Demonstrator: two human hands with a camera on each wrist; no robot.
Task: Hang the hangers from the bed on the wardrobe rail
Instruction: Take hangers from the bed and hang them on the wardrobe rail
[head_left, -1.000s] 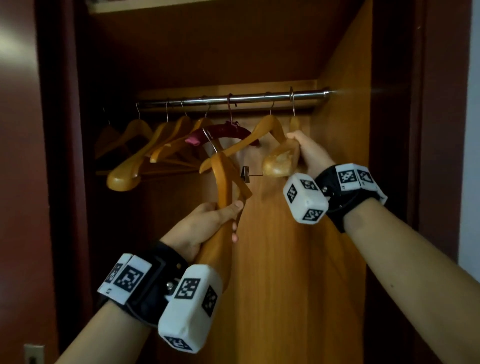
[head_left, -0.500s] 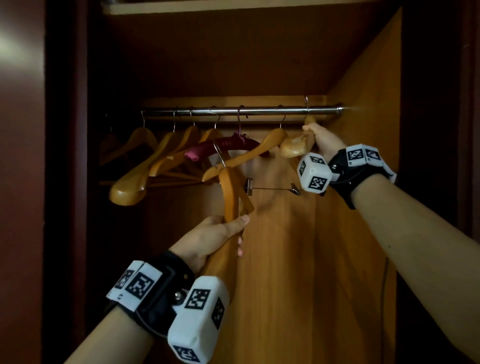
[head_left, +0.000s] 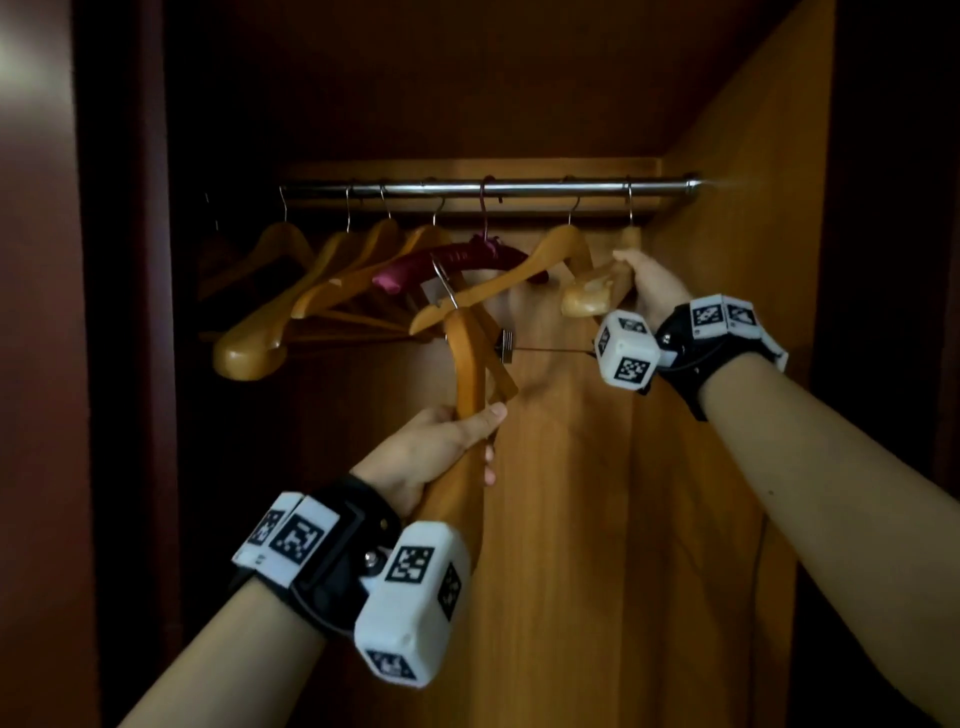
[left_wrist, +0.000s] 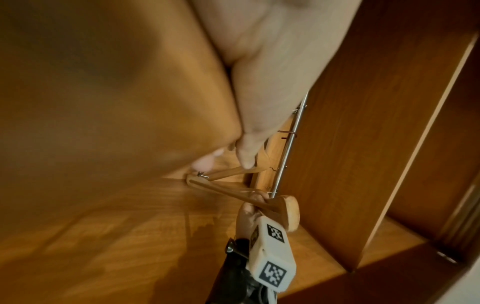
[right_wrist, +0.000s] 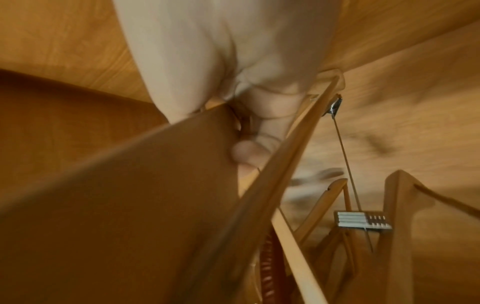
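The right hand (head_left: 647, 283) grips the hooked hanger (head_left: 589, 299) at the rail (head_left: 519, 187), steadying it; the left hand (head_left: 441, 447) clutches a spare hanger (head_left: 470, 364) upright, ready.

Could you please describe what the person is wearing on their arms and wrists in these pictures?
Both forearms are bare, without sleeves. Each wrist carries a black strap: the left wrist strap and the right wrist strap. White blocks printed with black-and-white square markers sit on each strap, and a larger white marker-covered box is mounted beside the left one, another beside the right. A metal screw shows on each mount.
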